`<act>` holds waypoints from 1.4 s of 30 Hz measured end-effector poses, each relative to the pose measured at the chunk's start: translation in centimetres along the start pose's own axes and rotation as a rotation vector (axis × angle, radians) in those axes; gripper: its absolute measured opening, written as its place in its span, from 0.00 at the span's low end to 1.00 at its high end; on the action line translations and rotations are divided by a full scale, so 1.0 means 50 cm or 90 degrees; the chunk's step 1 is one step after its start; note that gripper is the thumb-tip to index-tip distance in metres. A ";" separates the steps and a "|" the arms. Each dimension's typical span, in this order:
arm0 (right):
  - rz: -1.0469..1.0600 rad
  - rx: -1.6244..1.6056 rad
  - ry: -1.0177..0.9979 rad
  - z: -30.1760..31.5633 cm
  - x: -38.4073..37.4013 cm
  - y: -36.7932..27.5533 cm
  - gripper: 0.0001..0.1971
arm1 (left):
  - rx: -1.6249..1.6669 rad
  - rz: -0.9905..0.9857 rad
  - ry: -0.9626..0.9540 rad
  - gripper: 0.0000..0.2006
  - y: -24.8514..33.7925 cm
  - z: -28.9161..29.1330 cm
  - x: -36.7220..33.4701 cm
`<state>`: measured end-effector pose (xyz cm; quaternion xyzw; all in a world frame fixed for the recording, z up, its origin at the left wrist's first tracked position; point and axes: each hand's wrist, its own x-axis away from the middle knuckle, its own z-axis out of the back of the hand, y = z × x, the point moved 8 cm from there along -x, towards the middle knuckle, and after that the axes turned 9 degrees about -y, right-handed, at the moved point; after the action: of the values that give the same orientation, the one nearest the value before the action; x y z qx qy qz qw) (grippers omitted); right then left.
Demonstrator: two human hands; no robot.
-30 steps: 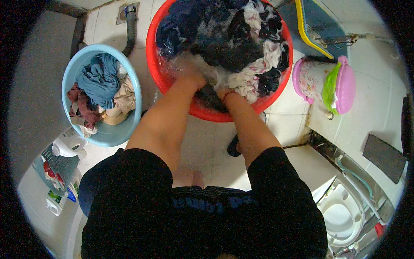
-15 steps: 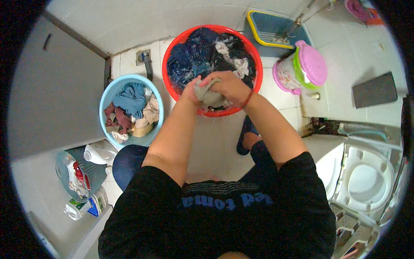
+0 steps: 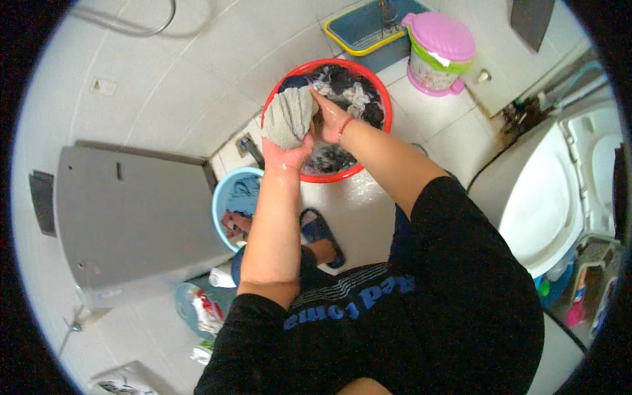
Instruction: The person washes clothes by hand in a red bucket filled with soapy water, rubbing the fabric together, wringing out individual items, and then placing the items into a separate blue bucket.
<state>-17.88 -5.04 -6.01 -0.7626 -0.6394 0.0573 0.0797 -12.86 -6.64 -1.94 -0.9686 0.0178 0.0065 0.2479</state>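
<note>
Currently clasping a bunched grey-beige cloth above a red tub

Holds it over the red tub's left side. Grasps its near end in the left hand, with most fingers hidden beneath. Rests the right hand against its right edge; cannot tell whether clasping with those partly hidden fingers. Wears 1 red bracelet on that side. Has dark and white laundry inside the red tub and a light blue tub to the left.
</note>
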 end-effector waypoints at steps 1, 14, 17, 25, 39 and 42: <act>0.045 -0.021 0.018 -0.003 -0.005 -0.010 0.21 | -0.013 -0.013 0.017 0.21 -0.008 -0.004 0.002; 0.051 0.442 0.067 -0.007 -0.075 -0.094 0.18 | -1.324 0.125 0.496 0.33 -0.003 -0.060 0.029; 0.098 0.733 0.137 0.000 -0.082 -0.125 0.18 | -1.380 0.206 0.488 0.28 -0.017 -0.036 0.015; 0.133 1.278 0.183 -0.073 -0.071 -0.161 0.16 | -1.925 0.140 0.431 0.23 -0.034 -0.067 -0.052; 0.122 1.180 0.233 -0.088 -0.057 -0.080 0.31 | -2.132 0.102 0.785 0.29 0.185 -0.206 0.182; 0.102 1.296 0.240 -0.054 -0.050 -0.126 0.21 | -2.089 0.291 0.861 0.38 0.306 -0.177 0.319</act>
<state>-23.90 -6.57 -2.17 -0.3715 -0.2132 0.4548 0.7808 2.52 -24.81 -1.87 0.0122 -0.2025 0.3118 0.9282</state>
